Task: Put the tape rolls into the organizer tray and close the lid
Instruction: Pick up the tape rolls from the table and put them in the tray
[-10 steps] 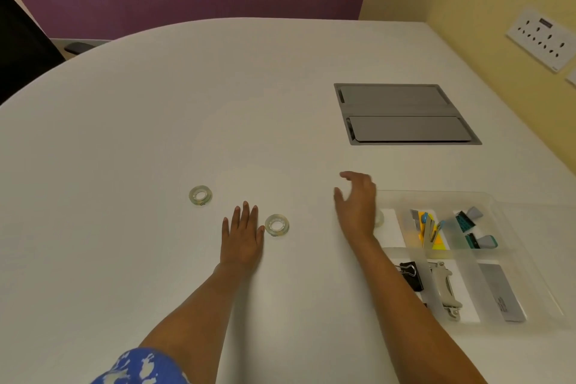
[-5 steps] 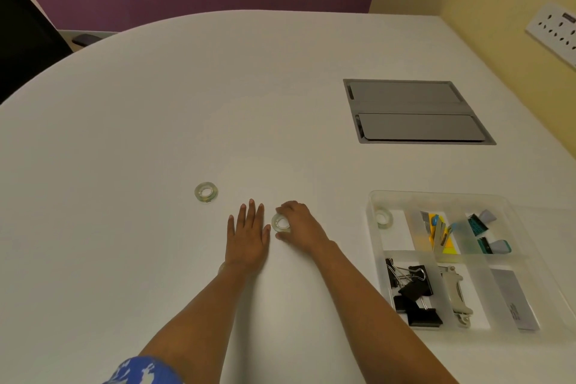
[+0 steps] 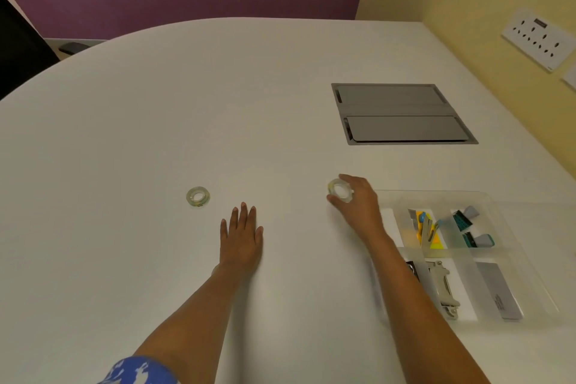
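The right hand (image 3: 358,203) grips a clear tape roll (image 3: 340,191) just left of the organizer tray (image 3: 486,196); its forearm hides the tray's left compartments. The left hand (image 3: 241,238) lies open and flat on the bench (image 3: 156,134), near a second tape roll (image 3: 198,196).

Table (image 3: 156,140): smooth, matt white surface. Organizer tray (image 3: 436,196): clear glossy plastic; tape roll (image 3: 198,196) translucent, shiny. Inset panel (image 3: 402,114): grey, metal-like, satin finish.

Head view looks forward and down (close) over the table (image 3: 156,134).
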Demonstrator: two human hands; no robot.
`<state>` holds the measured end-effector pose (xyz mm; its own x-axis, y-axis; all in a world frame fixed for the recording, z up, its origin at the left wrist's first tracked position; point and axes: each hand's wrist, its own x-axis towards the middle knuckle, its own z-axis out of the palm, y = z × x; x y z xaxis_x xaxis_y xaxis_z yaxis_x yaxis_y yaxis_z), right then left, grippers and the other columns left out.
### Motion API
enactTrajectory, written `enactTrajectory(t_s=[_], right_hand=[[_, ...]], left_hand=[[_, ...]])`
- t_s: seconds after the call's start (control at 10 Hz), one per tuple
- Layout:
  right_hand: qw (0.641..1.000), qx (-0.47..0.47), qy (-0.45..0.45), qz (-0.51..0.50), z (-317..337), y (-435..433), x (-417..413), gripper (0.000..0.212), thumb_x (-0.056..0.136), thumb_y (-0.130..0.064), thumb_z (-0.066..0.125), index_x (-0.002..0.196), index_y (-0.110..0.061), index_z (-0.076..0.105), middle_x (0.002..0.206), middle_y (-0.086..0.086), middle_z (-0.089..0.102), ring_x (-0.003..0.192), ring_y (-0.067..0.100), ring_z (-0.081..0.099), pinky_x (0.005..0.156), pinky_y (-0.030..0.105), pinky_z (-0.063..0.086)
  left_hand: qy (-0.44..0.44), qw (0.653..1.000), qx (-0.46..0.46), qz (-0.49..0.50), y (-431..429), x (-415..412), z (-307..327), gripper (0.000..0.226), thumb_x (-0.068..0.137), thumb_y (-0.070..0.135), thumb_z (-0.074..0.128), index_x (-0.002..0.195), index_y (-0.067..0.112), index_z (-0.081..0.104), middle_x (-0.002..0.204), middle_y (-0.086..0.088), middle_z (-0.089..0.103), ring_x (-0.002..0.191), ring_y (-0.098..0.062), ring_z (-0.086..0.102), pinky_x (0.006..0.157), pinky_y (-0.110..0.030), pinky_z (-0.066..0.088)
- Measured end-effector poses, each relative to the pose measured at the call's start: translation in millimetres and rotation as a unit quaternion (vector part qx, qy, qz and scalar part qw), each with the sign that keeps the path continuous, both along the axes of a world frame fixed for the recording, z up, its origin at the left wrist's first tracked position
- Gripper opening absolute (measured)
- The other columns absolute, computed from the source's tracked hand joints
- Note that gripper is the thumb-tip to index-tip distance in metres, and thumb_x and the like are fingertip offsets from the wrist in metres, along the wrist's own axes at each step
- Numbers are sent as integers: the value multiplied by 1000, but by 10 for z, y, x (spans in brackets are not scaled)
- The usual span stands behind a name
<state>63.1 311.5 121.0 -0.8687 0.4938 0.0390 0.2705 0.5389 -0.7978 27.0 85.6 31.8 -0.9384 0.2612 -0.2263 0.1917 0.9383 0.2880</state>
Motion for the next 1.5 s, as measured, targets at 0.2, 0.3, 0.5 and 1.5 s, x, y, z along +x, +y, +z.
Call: enactTrajectory(t_s=[0.2, 0.3, 0.5, 1.5], right_hand=[[994, 34, -18, -103, -73, 385, 268, 51, 80, -6, 74, 128, -3, 55, 132, 19, 50, 122, 31, 50, 100, 28, 39], [989, 50, -55, -124, -165, 466, 343, 51, 81, -5, 73, 128, -2, 53, 132, 21, 48, 123, 33, 49, 102, 32, 40], [980, 62, -161, -96, -431, 562, 391, 55, 82, -6, 72, 131, 1, 49, 134, 25, 44, 124, 38, 45, 103, 39, 42], [978, 117, -116, -131, -421, 540, 303, 44, 85, -3, 67, 126, 3, 53, 129, 25, 52, 119, 38, 51, 97, 41, 46]], left_hand=[[-4, 1000, 11, 1, -5, -5, 7, 53, 104, 31, 21, 153, 17, 5, 163, -3, -4, 151, -20, -4, 123, -43, -1], [-6, 1000, 9, 1, 2, -9, 9, 53, 104, 31, 21, 153, 17, 5, 163, -3, -4, 151, -20, -4, 123, -43, -1], [-13, 1000, 4, 0, -2, -15, 27, 53, 104, 31, 20, 153, 18, 3, 163, -3, -5, 151, -20, -5, 123, -42, -1], [-4, 1000, 15, -4, -17, 4, 33, 53, 104, 31, 20, 153, 17, 4, 163, -3, -5, 151, -21, -4, 123, -42, -1]])
